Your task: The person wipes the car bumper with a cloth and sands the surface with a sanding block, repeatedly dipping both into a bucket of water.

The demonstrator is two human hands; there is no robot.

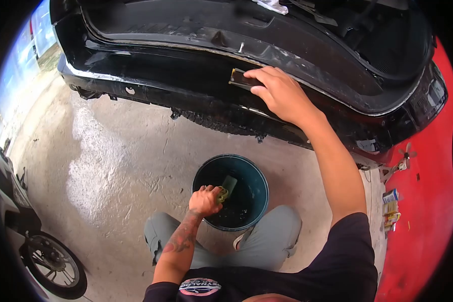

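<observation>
Bare concrete floor (121, 151) spreads under us, paler in a broad patch at the left, and we crouch on it before the black rear of a car (196, 75) whose bumper is stripped away. Our right hand (282, 93) lies flat on the car's rear edge, fingers closed over a dark sanding block (242, 79), most of which is hidden under the fingers. Our left hand (205, 200) is down at the rim of a dark bucket (251, 201) standing on the floor between our knees, and it grips a yellowish sponge (223, 193) over the bucket's opening; we cannot tell what the bucket holds. A pale cloth (273, 5) is cut off at the top edge. A motorcycle (35, 241) is partly cropped at the left. Red bodywork (428, 211) fills the right side, with small cartons (390, 209) beside it whose print is too small to read. Writing on our shirt is upside down and only partly legible.
</observation>
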